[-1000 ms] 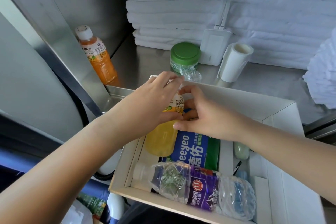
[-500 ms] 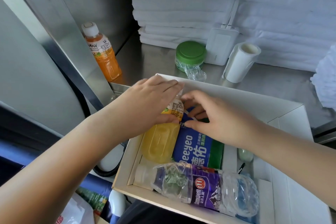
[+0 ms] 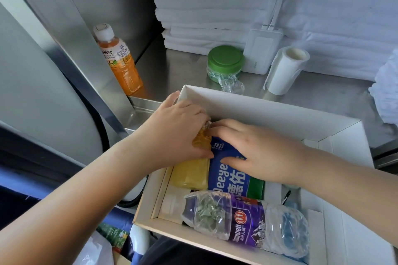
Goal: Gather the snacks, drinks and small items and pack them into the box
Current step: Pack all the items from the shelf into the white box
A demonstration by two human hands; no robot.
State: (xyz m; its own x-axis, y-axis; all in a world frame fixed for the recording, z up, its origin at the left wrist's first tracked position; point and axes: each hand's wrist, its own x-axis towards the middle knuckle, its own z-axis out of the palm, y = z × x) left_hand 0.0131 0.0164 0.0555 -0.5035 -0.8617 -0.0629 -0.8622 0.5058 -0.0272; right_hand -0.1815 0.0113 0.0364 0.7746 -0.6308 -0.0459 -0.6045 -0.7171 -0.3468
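A white cardboard box (image 3: 269, 106) lies open in front of me. Inside it, a yellow juice bottle (image 3: 190, 175) lies along the left wall, and my left hand (image 3: 174, 129) grips its upper part. Beside it lies a blue and green packet (image 3: 233, 180); my right hand (image 3: 256, 153) presses flat on it with straight fingers. A clear water bottle with a purple label (image 3: 245, 224) lies across the box's near end. An orange juice bottle (image 3: 119, 61) stands on the steel counter at the left, outside the box.
Behind the box on the steel counter (image 3: 323, 97) stand a green-lidded jar (image 3: 225, 63) wrapped in plastic, a white flat device (image 3: 261, 52) and a white roll (image 3: 285, 71). Folded white towels (image 3: 237, 2) are stacked at the back. A steel wall (image 3: 71, 34) rises at the left.
The yellow bottle has gone from tilted above the box down to lying inside it, with my left hand lowering along with it. My right hand has flattened onto the blue packet.
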